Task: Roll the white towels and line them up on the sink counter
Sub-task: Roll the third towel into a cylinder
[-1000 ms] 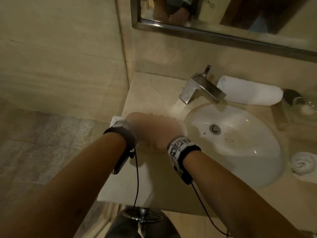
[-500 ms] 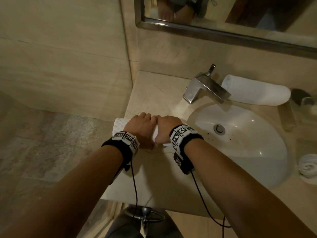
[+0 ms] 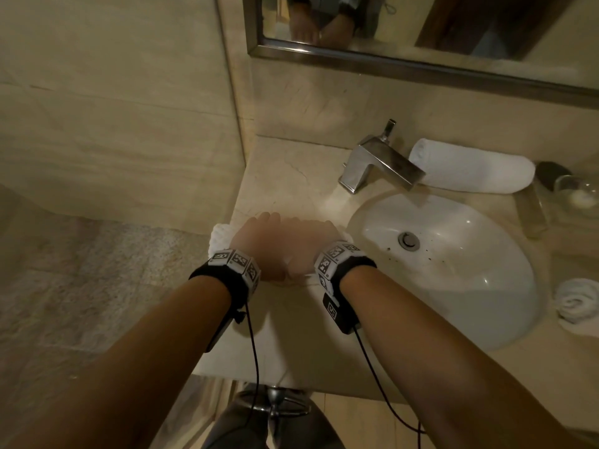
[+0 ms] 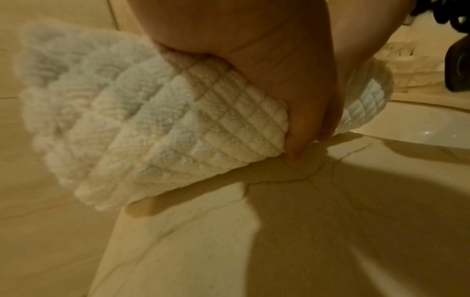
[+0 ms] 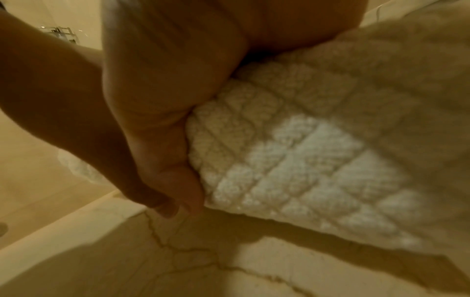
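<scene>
- White quilted towel (image 4: pixel 178 124), rolled, lies on counter (image 3: pixel 285 176) at its left edge, left of basin (image 3: pixel 453 270); roll's left end sticks out past counter edge.
- L hand (image 3: pixel 256 241) on top of roll, fingers curled over far side, thumb tip down at counter on near side – grasping it.
- R hand (image 3: pixel 308 244) just beside L, touching it, same wrap over roll's right part, thumb pressed into cloth.
- Head view blurred at hands; wrist views clearer.
- 2nd rolled towel (image 3: pixel 470 166) lies behind basin, right of tap (image 3: pixel 379 163), along wall.
- 3rd small roll (image 3: pixel 577 299) at basin's right rim, near frame edge.
- Mirror (image 3: pixel 421 30) above; shows both hands' reflection.
</scene>
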